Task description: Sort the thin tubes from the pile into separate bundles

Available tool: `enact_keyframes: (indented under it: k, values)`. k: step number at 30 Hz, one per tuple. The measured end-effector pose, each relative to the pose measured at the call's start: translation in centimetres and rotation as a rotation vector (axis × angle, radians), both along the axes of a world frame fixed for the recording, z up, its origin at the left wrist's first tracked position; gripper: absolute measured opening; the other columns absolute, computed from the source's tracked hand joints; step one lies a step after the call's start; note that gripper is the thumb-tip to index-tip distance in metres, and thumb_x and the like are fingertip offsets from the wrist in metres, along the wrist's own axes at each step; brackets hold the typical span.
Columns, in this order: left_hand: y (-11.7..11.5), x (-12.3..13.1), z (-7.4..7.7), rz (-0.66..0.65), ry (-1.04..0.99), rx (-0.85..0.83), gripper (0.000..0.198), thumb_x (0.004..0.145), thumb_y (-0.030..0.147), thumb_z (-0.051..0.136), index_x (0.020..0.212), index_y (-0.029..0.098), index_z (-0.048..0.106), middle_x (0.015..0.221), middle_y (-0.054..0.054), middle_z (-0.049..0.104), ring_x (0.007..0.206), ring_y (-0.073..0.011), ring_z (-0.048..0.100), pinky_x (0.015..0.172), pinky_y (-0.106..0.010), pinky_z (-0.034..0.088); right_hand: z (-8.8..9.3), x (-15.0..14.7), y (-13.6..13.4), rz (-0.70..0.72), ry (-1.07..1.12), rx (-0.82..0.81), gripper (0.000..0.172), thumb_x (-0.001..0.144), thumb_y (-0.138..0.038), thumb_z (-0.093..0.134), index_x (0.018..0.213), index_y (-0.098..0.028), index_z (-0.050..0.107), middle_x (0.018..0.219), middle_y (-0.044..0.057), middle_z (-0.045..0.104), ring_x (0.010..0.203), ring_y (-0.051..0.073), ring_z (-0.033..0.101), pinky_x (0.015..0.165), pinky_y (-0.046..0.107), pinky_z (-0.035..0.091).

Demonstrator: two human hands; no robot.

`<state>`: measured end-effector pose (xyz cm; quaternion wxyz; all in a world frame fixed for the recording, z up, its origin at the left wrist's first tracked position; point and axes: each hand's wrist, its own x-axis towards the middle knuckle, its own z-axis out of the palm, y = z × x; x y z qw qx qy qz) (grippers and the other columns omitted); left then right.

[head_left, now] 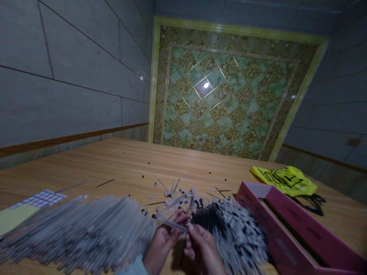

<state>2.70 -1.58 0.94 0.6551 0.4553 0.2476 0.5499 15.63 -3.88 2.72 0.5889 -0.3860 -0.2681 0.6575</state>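
Between my two hands lies a thin clear plastic tube (173, 224) with a dark tip at its left end. My left hand (162, 240) has its fingers curled around the middle of this tube. Thumb and fingertips of my right hand (203, 242) pinch its right end. A wide pile of long clear tubes (88, 229) is left of my left hand. Beside my right hand is a bundle of black-and-clear sticks with whitish ends (237, 225). Short clear pieces with black bits (176, 196) lie scattered just beyond my fingers.
A long pink open box (286, 225) stands at the right. Behind it lies a yellow bag with black lettering (286, 180), with a dark strap-like item (311, 202). A checked sheet and a yellow pad (17, 217) are at the left. The wooden table (114, 160) meets tiled walls.
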Motion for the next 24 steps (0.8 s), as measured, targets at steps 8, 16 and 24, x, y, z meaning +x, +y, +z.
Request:
enact_keyframes:
  k: [8, 16, 24]
  values:
    - [-0.5, -0.2, -0.1, -0.075, -0.187, -0.273, 0.026, 0.068, 0.034, 0.071, 0.082, 0.016, 0.059, 0.060, -0.002, 0.065, 0.061, -0.0167, 0.063, 0.050, -0.022, 0.043, -3.4, -1.4, -0.2, 0.478, 0.208, 0.091, 0.033, 0.060, -0.040, 0.077, 0.058, -0.010, 0.062, 0.044, -0.001, 0.053, 0.036, 0.003, 0.042, 0.037, 0.014, 0.030]
    - [-0.6, -0.4, 0.4, -0.042, -0.136, -0.269, 0.023, 0.066, 0.033, 0.073, 0.070, 0.015, 0.059, 0.062, -0.002, 0.064, 0.061, -0.0157, 0.061, 0.053, -0.023, 0.043, -3.3, -1.3, -0.3, 0.466, 0.188, 0.060, 0.033, 0.054, -0.040, 0.081, 0.059, -0.011, 0.066, 0.046, -0.001, 0.057, 0.035, 0.002, 0.044, 0.036, 0.013, 0.028]
    - [-0.4, -0.2, 0.4, -0.006, -0.007, -0.277, 0.027, 0.067, 0.040, 0.070, 0.064, 0.014, 0.062, 0.061, -0.004, 0.065, 0.064, -0.0174, 0.062, 0.066, -0.028, 0.044, -4.0, -0.9, -0.3, 0.261, -0.420, 0.231, 0.041, 0.064, -0.051, 0.068, 0.059, -0.010, 0.065, 0.046, 0.007, 0.063, 0.033, 0.012, 0.052, 0.032, 0.018, 0.033]
